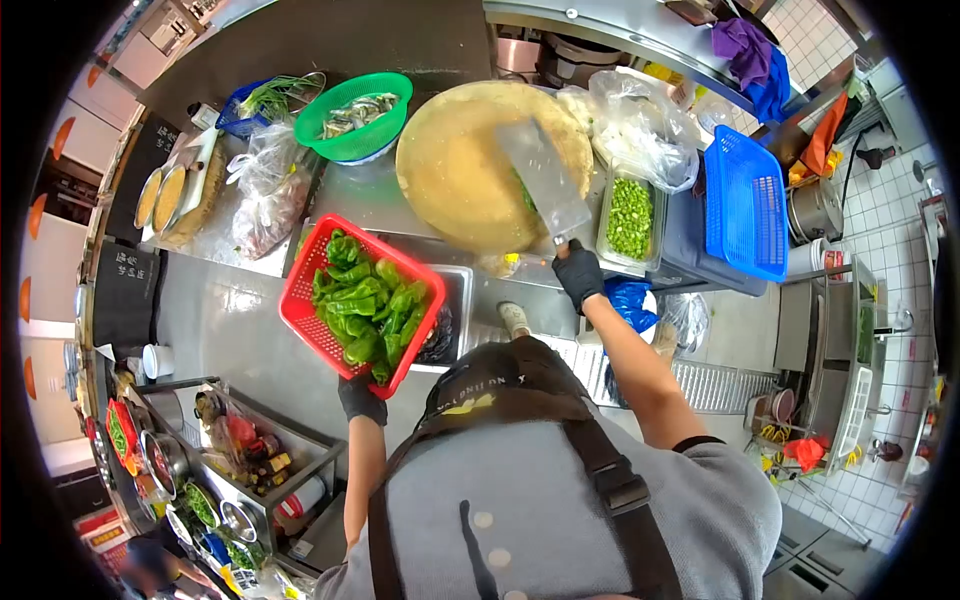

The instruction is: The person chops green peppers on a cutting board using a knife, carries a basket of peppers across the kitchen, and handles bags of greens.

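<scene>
My left hand, in a black glove, is closed on the near edge of a red basket. Green peppers fill much of the basket. In its black glove, my right hand grips the handle of a broad cleaver. The blade lies over the right side of a round chopping board, and a bit of green shows at its left edge. Chopped green pieces fill a clear container to the right of the board.
A green colander with small fish stands left of the board. Plastic bags lie farther left. Blue baskets stand at the right. Below the basket's right side is a dark-lined bin. A person is at the bottom left.
</scene>
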Tool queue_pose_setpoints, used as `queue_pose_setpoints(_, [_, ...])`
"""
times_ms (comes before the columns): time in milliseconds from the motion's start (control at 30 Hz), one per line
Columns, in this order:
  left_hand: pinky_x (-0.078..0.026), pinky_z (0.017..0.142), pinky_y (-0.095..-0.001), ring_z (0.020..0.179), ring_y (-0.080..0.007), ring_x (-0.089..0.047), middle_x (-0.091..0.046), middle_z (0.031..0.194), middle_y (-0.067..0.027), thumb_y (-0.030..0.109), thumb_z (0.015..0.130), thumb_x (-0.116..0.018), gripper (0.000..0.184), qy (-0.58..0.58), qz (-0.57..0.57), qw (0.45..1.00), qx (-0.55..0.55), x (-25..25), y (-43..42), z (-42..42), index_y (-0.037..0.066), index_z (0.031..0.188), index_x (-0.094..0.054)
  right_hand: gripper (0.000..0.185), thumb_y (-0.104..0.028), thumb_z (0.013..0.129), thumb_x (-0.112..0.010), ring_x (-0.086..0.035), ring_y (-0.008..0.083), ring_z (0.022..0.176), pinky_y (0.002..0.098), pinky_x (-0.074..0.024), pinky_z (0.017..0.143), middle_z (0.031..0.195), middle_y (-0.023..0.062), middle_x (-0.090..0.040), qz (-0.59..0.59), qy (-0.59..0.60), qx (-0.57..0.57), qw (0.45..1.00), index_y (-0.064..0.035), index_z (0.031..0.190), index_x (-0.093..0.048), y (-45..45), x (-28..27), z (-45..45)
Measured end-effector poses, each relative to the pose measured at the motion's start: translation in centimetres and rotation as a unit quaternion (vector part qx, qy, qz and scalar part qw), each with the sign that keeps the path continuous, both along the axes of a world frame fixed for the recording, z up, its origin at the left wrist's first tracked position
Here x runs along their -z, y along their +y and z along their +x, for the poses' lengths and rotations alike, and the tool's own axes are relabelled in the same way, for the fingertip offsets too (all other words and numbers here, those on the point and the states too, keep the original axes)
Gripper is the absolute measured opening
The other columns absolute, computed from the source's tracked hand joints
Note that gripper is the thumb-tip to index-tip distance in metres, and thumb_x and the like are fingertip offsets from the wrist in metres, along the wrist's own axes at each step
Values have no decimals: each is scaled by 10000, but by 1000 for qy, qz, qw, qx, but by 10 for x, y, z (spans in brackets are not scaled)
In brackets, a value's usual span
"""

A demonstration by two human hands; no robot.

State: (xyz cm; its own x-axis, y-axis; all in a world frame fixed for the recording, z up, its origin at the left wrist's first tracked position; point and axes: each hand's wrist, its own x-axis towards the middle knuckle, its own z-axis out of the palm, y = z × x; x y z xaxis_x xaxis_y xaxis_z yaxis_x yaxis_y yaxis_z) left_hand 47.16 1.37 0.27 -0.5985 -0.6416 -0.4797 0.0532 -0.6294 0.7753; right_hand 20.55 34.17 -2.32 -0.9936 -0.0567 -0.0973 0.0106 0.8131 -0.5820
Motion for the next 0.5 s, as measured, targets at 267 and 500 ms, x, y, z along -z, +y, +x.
queue_pose_setpoints(267, [-474,840,-387,1006,-253,-543,-525,1168,-83,77,860,-453,410,3,20,999,-43,1,-4,15,115,1267,-428,311,-274,795,-509,-572,400,909,479,-447,788,955,236,-597,99,-71,-37,992,-54,1015,-528,-2,30,-2])
queue_pose_setpoints(500, [-484,827,-401,1002,-266,-547,-531,1150,-91,32,839,-445,405,-12,1,999,-47,8,-9,21,96,1239,-440,315,-322,757,-548,-602,399,797,480,-477,705,809,232,-617,74,66,-38,994,-44,906,-545,16,-9,-97])
